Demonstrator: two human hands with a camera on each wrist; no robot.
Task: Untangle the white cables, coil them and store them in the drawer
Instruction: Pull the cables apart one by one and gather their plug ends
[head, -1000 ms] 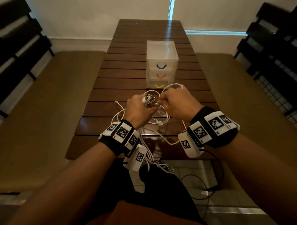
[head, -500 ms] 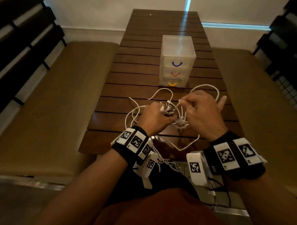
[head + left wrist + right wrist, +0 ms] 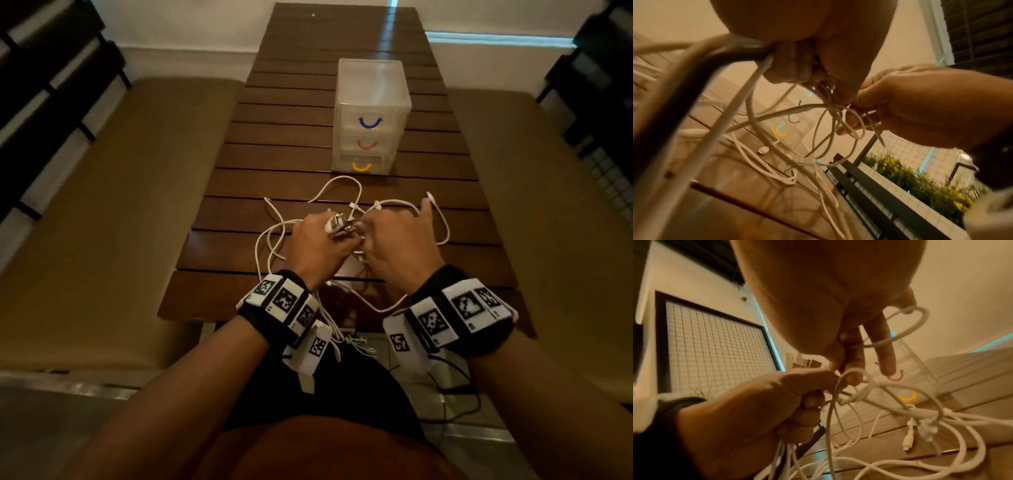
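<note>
A tangle of white cables lies on the near end of the wooden slat table, with strands hanging over the front edge toward my lap. My left hand grips a bundle of cable ends and plugs in a fist above the table. My right hand pinches a thin white strand right beside the left fist, its little finger stuck out. In the left wrist view several thin loops hang between both hands. The clear drawer unit stands further back, its three drawers closed.
Tan cushioned benches flank the table on both sides. Loose plugs lie on the slats under the hands. A black wire runs across the floor by my right arm. A dark railing stands to the right.
My right hand has come back in against the left fist. The loop it held out to the right now lies slack on the table. The camera has tilted and come nearer.
</note>
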